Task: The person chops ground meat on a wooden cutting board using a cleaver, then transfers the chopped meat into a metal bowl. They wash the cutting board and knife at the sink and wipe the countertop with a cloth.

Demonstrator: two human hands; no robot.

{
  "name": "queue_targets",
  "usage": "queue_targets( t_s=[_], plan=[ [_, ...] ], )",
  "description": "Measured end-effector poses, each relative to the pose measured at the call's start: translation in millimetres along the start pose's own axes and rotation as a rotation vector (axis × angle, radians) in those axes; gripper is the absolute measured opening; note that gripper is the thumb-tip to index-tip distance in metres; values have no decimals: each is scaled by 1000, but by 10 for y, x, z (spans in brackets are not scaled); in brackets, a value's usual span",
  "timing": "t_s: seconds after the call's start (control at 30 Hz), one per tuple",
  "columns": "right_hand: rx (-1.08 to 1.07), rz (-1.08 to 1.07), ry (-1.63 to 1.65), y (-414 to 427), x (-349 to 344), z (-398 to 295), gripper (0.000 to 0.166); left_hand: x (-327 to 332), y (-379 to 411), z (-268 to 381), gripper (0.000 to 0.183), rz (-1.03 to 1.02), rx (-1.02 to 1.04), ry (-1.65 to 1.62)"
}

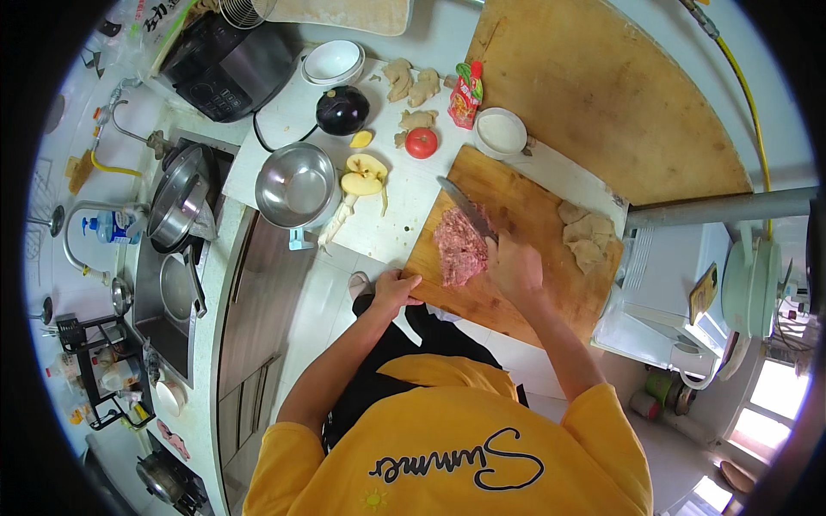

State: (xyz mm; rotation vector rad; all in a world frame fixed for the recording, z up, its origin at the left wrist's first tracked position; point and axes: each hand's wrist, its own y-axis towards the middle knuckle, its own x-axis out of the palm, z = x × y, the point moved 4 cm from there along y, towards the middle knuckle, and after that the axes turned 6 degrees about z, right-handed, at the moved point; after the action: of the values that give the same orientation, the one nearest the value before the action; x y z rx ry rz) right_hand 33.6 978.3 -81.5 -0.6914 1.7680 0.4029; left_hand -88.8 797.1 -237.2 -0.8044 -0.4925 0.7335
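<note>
My right hand is closed round the handle of a kitchen knife, its blade lying across a mound of minced meat. Under the meat is a wooden cutting board. At the board's near left corner my left hand grips the edge, fingers partly hidden. Thin pale brown flat pieces lie on the right part of the board. Just beyond the board stands a white bowl with white contents. A red seasoning pouch is beside it.
Left of the board are a steel bowl, a cut apple, a tomato, an eggplant and ginger. Stacked white bowls and a black cooker stand farther back. A large wooden board leans behind; a sink is left.
</note>
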Motion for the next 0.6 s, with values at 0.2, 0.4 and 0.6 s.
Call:
queue_targets(
  t_s=[0.2,0.4,0.6],
  plan=[
    [-41,34,-75,-54,225,168,33,8,70,18,36,-52,-11,30],
    [54,-16,-14,-42,222,109,32,9,-28,1,39,-79,16,-9],
    [95,157,96,-97,-107,-31,32,-40,-38,-62,40,-38,-44,29]
  ],
)
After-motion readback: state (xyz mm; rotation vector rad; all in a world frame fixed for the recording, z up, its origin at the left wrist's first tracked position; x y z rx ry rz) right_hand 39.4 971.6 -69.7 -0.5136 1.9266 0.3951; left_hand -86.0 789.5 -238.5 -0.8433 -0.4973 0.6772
